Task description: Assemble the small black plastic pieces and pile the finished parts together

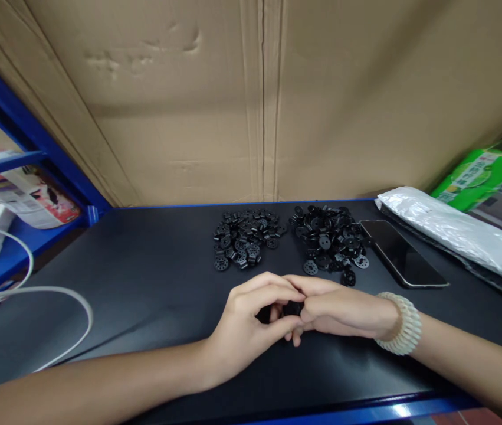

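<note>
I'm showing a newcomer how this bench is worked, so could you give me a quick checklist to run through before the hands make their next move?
1. Hands together at the work: ok. The left hand and right hand meet around a small black part.
2. Part facing correctly: cannot tell. Fingers hide most of it.
3. Loose parts near the hands: ok. The left pile and right pile lie just beyond them.
4. Phone well apart from the parts: not ok. The right pile comes right up to its edge.
5. Wrist band away from the fingers: ok. It sits on the right wrist.
</note>
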`<state>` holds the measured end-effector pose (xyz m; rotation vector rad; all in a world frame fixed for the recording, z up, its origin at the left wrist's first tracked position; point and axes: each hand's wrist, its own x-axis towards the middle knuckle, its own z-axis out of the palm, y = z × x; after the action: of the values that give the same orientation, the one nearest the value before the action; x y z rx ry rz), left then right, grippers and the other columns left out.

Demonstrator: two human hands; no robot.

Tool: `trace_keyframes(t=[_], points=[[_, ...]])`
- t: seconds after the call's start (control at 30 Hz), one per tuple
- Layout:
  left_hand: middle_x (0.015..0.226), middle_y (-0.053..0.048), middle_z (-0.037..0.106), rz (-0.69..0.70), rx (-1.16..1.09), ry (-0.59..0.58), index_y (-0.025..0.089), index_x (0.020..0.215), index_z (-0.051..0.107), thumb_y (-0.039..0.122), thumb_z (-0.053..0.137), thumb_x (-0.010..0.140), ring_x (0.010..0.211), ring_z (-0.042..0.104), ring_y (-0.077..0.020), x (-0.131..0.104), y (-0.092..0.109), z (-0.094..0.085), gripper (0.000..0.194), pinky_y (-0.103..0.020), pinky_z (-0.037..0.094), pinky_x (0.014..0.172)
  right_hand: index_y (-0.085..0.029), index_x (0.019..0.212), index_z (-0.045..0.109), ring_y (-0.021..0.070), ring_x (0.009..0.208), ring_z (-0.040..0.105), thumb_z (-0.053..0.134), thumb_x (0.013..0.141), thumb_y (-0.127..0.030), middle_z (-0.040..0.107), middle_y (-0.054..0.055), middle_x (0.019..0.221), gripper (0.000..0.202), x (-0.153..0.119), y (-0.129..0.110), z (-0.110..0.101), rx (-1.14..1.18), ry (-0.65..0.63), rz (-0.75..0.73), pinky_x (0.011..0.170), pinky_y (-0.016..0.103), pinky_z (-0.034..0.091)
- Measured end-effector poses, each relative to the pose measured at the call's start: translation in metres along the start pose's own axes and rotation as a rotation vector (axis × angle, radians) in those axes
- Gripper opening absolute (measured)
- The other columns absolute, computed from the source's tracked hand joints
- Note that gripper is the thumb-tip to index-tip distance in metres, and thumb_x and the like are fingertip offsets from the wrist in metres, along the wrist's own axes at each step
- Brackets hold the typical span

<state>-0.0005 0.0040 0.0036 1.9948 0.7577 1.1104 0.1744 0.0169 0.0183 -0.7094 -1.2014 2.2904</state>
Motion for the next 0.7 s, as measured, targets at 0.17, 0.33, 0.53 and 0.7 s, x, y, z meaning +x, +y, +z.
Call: trace_keyframes(t=[0.17,0.33,0.53,0.7], points=[[0.094,-0.007,0.066,-0.015,-0.044,-0.003,0.017,0.093,0.072,0.009,0.071,0.076,0.061,0.058,-0.0104,-0.001,-0.002,0.001,0.019,-0.022,0.052,0.056,-0.016,0.086,0.052,0.0117,0.072,0.060,0.050,0.063,-0.003,0.060,-0.001,0.081,0.027,0.000,0.000,-0.001,0.005,-0.007,0.004,0.070,0.029,0.047],[0.092,-0.007,0.067,-0.018,-0.041,0.002,0.016,0.090,0.073,0.010,0.073,0.074,0.057,0.055,-0.0093,-0.001,-0.001,0.002,0.018,-0.022,0.050,0.054,-0.016,0.091,0.051,0.0117,0.073,0.060,0.048,0.060,-0.002,0.059,0.000,0.085,0.034,0.000,0.000,0.001,0.007,-0.011,0.009,0.069,0.029,0.047],[0.090,-0.006,0.065,-0.011,-0.022,-0.019,0.015,0.089,0.072,0.011,0.072,0.073,0.051,0.052,-0.0065,-0.003,0.001,0.003,0.016,-0.021,0.050,0.053,-0.016,0.090,0.052,0.0105,0.069,0.056,0.046,0.055,-0.001,0.059,0.000,0.083,0.038,0.004,0.009,0.003,0.026,0.004,-0.008,0.062,0.024,0.046],[0.087,-0.004,0.059,-0.064,-0.075,0.048,0.015,0.082,0.066,0.004,0.065,0.073,0.063,0.058,-0.0101,-0.004,-0.002,0.002,0.014,-0.021,0.054,0.056,-0.017,0.086,0.050,0.0094,0.063,0.057,0.044,0.056,0.000,0.059,-0.002,0.079,0.035,0.005,0.011,0.000,0.053,0.026,-0.030,0.060,0.024,0.044]])
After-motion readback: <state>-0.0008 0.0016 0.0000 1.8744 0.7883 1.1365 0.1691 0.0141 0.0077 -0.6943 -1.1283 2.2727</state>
